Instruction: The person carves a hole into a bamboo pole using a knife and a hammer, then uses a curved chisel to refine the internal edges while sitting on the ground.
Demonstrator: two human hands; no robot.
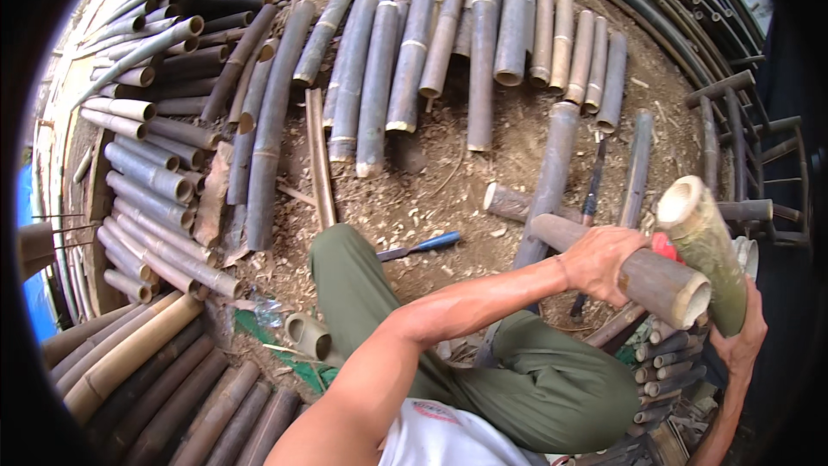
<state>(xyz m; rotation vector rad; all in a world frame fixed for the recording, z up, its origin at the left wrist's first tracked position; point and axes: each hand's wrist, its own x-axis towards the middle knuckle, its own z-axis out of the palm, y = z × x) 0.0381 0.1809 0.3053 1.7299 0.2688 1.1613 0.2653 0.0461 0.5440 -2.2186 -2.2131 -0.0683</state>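
On my right side, my left hand [602, 264] wraps over a brown bamboo tube [660, 283], whose cut end points toward the lower right. My right hand [743, 328] holds the lower part of a greenish bamboo piece [720, 267], tilted with its pale, hollowed end up. The two pieces cross close together; whether they touch I cannot tell. A small red thing [664, 247] shows between them, mostly hidden. Beneath the brown tube lie a long grey bamboo pole [552, 168] and a shorter crosswise bamboo log [511, 201].
A blue-handled chisel [435, 242] lies on the chip-strewn ground before my knees. Beyond the pole is a long dark-handled blade [593, 185]. Bamboo tubes [414, 52] lie in a row ahead, with stacks [151, 173] at left. A bamboo rack [750, 138] stands at right.
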